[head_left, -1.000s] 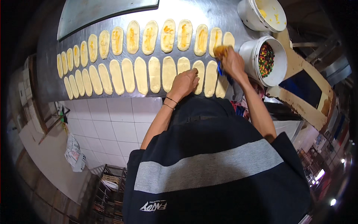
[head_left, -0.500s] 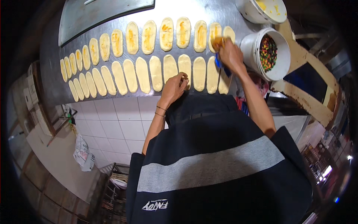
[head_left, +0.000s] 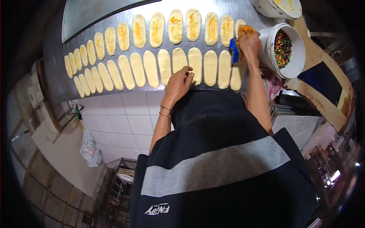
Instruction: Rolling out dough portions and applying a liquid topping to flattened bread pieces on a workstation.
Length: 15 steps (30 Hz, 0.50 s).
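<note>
Two rows of flat oval dough pieces lie on the metal table. The far row, such as this dough piece, carries streaks of orange-yellow filling; the near row, such as this plain dough piece, is bare. My right hand is closed around an orange and blue pouch above the right end of the far row, where it partly hides the last dough piece. Over the near row, my left hand hovers or rests with loosely bent fingers apart, nothing visible in it.
Right of my right hand stands a white bucket holding multicoloured bits. Behind it is another white tub with yellow smears. A metal tray lies at the far left. A plastic bag hangs below the table.
My right hand has moved right with the pouch, from the second-last far dough piece to the last. My left hand stays over the near row. The whole view has shifted slightly.
</note>
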### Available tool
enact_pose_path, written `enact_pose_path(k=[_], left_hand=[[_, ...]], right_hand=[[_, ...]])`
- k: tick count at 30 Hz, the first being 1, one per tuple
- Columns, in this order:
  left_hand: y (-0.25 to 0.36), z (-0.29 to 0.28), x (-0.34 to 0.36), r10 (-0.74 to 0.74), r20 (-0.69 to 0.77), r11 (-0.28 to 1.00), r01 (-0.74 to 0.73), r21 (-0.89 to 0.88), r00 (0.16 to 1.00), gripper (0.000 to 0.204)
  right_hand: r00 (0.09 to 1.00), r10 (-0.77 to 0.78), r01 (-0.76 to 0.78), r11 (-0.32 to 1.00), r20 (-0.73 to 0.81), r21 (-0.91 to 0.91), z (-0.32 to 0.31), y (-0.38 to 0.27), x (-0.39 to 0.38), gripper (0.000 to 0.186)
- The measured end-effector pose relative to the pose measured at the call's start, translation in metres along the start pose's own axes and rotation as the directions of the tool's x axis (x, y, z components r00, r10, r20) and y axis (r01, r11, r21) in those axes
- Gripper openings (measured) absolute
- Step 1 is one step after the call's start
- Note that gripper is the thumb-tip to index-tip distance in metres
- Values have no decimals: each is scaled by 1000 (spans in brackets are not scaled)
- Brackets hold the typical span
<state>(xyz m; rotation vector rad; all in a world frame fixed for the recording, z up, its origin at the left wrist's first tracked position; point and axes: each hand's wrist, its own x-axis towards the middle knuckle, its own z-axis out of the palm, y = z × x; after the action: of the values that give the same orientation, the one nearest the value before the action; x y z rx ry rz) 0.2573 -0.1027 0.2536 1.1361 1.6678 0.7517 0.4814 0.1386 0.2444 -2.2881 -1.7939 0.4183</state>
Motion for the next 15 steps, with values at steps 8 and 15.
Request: enact_pose_path(k=[8, 15], left_hand=[[-42, -16, 6, -75, 2, 997, 75, -23, 997, 26], [-15, -48, 33, 113, 175, 985, -133, 108, 978, 28]], right_hand=[[978, 9, 22, 989, 207, -149, -30, 41, -64, 44], [997, -77, 77, 991, 5, -109, 6, 33, 28, 42]])
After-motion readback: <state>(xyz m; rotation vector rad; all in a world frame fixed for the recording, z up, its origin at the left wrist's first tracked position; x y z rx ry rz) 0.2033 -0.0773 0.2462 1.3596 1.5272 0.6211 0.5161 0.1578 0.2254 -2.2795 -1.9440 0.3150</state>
